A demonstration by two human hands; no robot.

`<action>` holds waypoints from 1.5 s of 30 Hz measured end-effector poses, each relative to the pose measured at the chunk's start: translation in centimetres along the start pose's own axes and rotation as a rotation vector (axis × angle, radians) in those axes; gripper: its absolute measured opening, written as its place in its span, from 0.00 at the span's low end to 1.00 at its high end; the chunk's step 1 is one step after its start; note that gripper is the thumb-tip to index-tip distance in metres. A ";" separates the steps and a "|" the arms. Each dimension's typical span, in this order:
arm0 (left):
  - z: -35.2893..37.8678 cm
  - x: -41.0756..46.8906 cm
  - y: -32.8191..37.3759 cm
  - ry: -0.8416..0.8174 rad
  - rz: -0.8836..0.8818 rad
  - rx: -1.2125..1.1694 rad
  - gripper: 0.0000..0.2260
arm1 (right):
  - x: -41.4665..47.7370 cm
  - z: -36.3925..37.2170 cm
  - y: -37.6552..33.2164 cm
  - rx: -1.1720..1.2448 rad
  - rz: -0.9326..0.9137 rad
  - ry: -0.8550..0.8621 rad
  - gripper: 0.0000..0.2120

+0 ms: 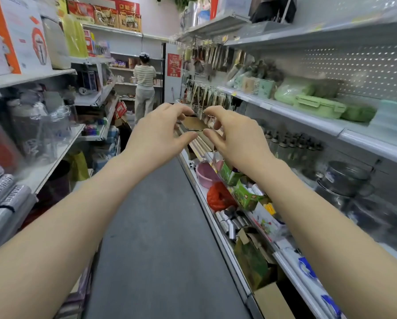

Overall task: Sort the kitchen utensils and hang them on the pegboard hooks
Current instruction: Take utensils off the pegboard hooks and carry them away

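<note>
Hands meet ahead of us above the aisle floor (156, 226). Our left hand (156, 134) takes a narrow grip, thumb and curled fingers pinching one edge of a small brown card (194, 123). Our right hand (236, 137) pinches the opposite edge the same way. The card sits in the air between the two hands, just short of the hanging hooks (201, 110) and not yet on one.

We judge the hold to be the weak point. Only fingertips carry the card, so a tug against a hook's tip could twist it loose and drop it among the green boxes (246, 194) on the low shelf. We could also miss the card's hole, since our fingers cover much of it.

The card looks flat, thin and stiff, tan with a dark rim. It is probably the header of a packed utensil; what hangs beneath it we cannot tell.

Beyond, packed utensils (206, 95) crowd the hooks, so pushing ours on could knock a neighbour off. Further right runs the white pegboard (358, 63), and at the aisle's end a person (144, 88) stands facing the shelves.
</note>
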State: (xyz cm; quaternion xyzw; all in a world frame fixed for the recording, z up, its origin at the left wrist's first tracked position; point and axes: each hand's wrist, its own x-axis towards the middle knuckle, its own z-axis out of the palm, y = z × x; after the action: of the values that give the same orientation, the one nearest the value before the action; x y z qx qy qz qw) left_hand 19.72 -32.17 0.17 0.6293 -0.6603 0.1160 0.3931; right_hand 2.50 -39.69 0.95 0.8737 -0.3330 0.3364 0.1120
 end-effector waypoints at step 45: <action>26.2 49.3 -45.5 0.050 0.036 -0.020 0.18 | 50.3 45.0 22.3 -0.018 0.084 0.022 0.18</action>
State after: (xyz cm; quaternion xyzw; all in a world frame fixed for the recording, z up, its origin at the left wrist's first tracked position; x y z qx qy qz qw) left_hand 56.89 -93.82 0.05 0.6102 -0.6628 0.1321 0.4134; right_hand 38.71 -100.91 -0.04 0.8541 -0.3714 0.3474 0.1094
